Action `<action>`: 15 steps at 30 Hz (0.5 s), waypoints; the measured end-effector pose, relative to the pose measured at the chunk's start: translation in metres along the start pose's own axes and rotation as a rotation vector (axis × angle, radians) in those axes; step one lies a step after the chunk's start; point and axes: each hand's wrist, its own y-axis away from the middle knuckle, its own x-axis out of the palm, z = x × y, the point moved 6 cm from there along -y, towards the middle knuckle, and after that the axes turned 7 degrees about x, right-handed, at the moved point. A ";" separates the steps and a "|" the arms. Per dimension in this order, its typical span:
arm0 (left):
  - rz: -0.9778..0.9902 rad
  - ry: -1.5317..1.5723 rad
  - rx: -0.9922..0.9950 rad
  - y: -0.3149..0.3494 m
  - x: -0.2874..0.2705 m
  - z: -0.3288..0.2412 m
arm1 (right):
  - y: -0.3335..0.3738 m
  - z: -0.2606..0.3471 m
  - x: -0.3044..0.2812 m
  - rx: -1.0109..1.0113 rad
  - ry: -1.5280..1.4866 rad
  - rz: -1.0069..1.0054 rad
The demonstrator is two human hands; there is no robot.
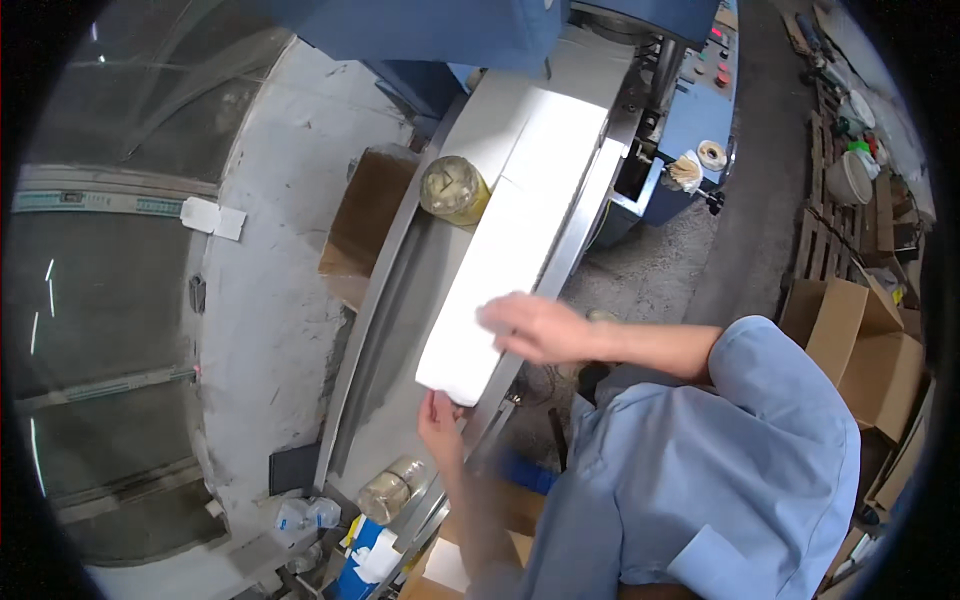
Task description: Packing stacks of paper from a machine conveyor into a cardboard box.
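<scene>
Blue shirt [720,440] near right; left hand [440,428] touches white paper [505,255] at its near end. Right hand [540,328] over it; I cannot tell either finger grip.

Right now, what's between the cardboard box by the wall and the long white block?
In the head view, a metal rail and a yellowish jar-like cylinder on the grey bed lie between the cardboard box and the white block.

Paper [517,230] on machine bed [392,400], jar [454,190] left of paper, carton [368,215] left of bed
</scene>
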 end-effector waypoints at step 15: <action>-0.006 0.009 0.371 -0.011 0.048 -0.031 | 0.012 -0.080 -0.106 0.256 0.228 -0.460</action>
